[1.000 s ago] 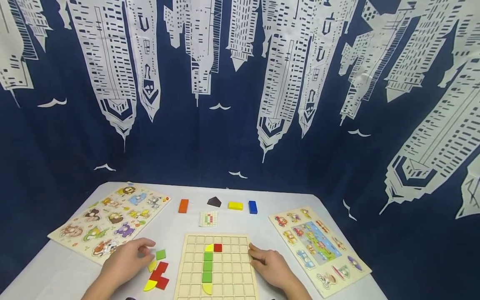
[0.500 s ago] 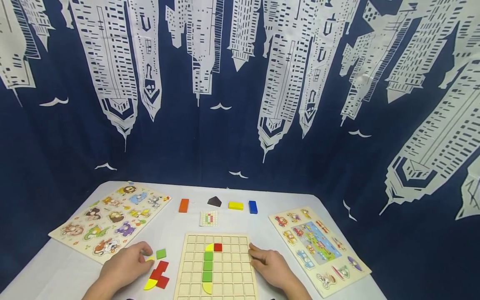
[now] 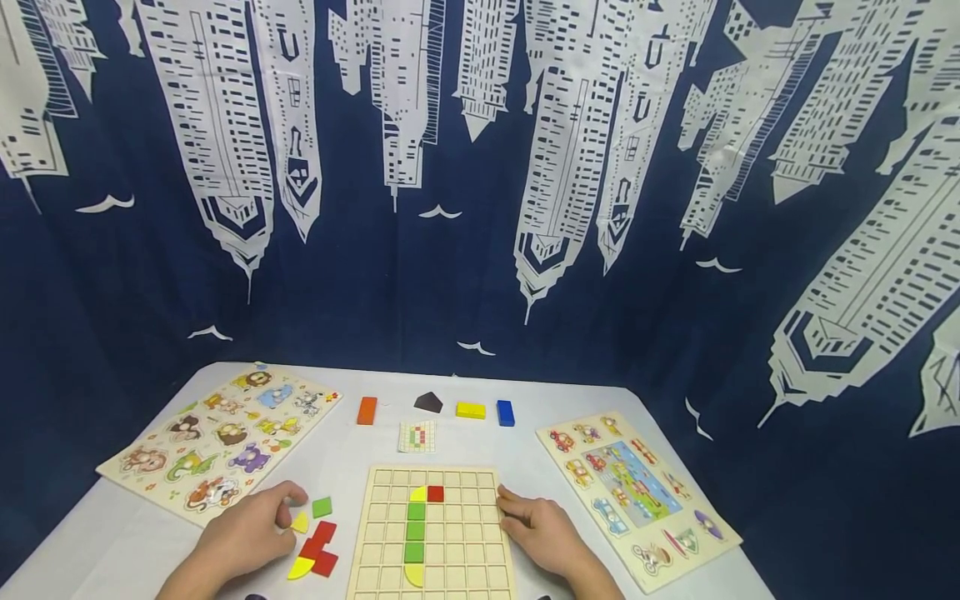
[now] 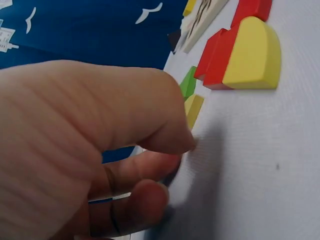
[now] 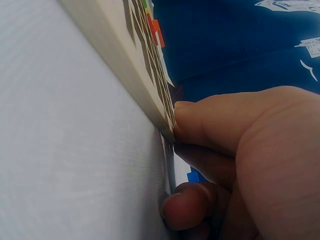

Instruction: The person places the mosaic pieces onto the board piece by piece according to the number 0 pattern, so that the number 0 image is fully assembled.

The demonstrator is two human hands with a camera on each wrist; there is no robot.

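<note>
My left hand [image 3: 251,529] hovers by the loose pieces left of the wooden grid board [image 3: 465,550], thumb and fingers apart, nothing held. Just beyond its fingertips lies a yellow quarter-circle block [image 3: 300,522]; in the left wrist view, the thumb partly hides it. A green square block [image 3: 322,507], several red square blocks [image 3: 324,564] and another yellow quarter-circle [image 3: 301,568] lie close by. On the board stand a red square [image 3: 436,494], a column of green squares [image 3: 415,531] and two yellow quarter-circles [image 3: 414,575]. My right hand [image 3: 543,533] grips the board's right edge with thumb and fingers.
A small pattern card [image 3: 417,437] lies behind the board. Orange [image 3: 367,411], dark [image 3: 428,402], yellow [image 3: 471,410] and blue [image 3: 506,413] blocks line the back. An animal puzzle [image 3: 225,433] is at left, a vehicle puzzle [image 3: 637,500] at right.
My left hand has moved slightly back toward the left, and the nearer yellow quarter-circle has shifted a little left. The right hand stays at the board's edge.
</note>
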